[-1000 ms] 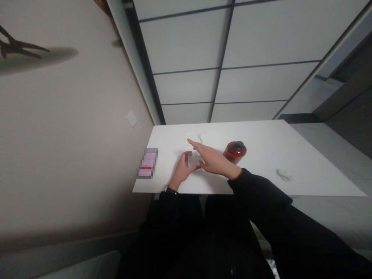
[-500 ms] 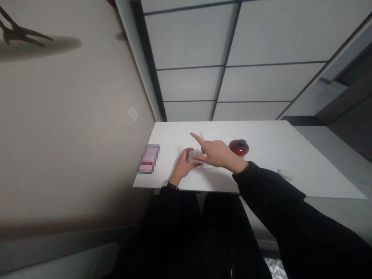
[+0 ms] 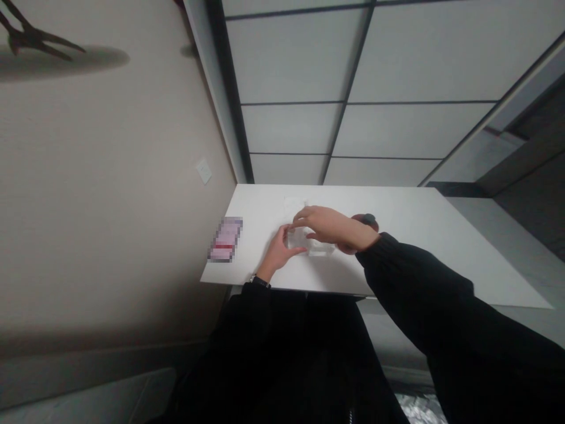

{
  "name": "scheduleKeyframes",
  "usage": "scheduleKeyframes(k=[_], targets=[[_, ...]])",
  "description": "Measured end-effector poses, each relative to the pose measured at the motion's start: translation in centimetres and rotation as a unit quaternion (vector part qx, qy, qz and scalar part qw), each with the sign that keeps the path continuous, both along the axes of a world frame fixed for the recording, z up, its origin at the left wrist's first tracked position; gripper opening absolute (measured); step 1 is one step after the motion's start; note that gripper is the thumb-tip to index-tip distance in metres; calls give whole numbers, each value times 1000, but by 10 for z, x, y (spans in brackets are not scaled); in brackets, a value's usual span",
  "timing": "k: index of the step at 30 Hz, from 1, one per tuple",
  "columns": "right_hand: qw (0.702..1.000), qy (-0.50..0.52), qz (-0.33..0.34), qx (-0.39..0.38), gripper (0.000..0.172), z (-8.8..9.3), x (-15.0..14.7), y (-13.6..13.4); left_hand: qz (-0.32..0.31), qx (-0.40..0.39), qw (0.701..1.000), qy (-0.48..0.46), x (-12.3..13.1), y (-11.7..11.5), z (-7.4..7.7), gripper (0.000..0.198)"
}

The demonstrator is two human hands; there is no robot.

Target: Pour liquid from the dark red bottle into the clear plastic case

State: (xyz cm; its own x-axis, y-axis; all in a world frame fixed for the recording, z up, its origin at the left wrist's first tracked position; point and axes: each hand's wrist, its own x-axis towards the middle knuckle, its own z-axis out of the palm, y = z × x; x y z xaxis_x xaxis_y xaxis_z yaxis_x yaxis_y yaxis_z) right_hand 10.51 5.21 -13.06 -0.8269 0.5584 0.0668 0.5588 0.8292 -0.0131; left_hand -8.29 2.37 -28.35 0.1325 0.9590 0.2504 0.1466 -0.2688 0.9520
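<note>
My left hand (image 3: 281, 250) curls round the left side of a small clear container (image 3: 296, 238), with the thumb along its near side. From the right, my right hand (image 3: 324, 224) reaches over the same container. Its fingers bend down at the far rim, and the thumb sits over the right part. Exactly what those fingertips press on is partly hidden. Right beside the container, below my right palm, lies another clear piece (image 3: 321, 251). A dark red pot with a black knob (image 3: 369, 219) stands behind my right wrist, which covers much of it.
A pixelated pink, flat item (image 3: 226, 238) lies at the left end of the white table (image 3: 441, 253). Faint clear material (image 3: 295, 204) shows beyond my hands. A wall with a socket (image 3: 203, 171) borders the left side, and white panels (image 3: 286, 126) rise behind.
My right hand's outstretched index finger has bent down onto the container. The right forearm now covers more of the red pot and the pale item at right. My left hand keeps its hold.
</note>
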Motion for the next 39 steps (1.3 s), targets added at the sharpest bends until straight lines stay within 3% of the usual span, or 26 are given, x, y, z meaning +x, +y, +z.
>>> scheduleKeyframes(k=[6, 11, 13, 16, 19, 21, 23, 26, 29, 32, 36, 39], targets=[[998, -44, -52, -17, 17, -10, -14, -1, 5, -2, 1000, 0, -1, 1, -3, 73], [995, -56, -80, 0, 21, -9, -19, -14, 5, -8, 1000, -2, 1, -2, 3, 72], [995, -59, -79, 3, 24, 2, -15, -13, 4, -11, 1000, -3, 1, -4, 5, 72], [998, -3, -68, -9, 38, 35, 3, 5, 4, -21, 1000, -3, 0, -7, 8, 72], [995, 61, -69, -31, 42, 67, 31, 48, 9, -57, 998, 2, -1, -11, 9, 73], [995, 42, -71, -53, 35, 72, 49, 85, 7, -83, 996, 8, -3, -14, 12, 75], [993, 10, -77, -88, 28, 60, 62, 120, 0, -102, 995, 19, -4, -17, 16, 77], [989, -21, -55, -135, 27, 18, 71, 161, -5, -146, 988, 40, -6, -23, 25, 78], [991, -17, 2, -135, 40, -28, 71, 183, -8, -175, 983, 60, -8, -26, 30, 80], [990, -35, 48, -128, 49, -59, 68, 194, -20, -181, 980, 82, -9, -26, 32, 82], [989, -39, 78, -123, 37, -75, 70, 204, -39, -151, 983, 100, -12, -26, 30, 88], [992, 26, 74, -99, 26, -72, 78, 207, -35, -89, 991, 98, -13, -27, 29, 109]])
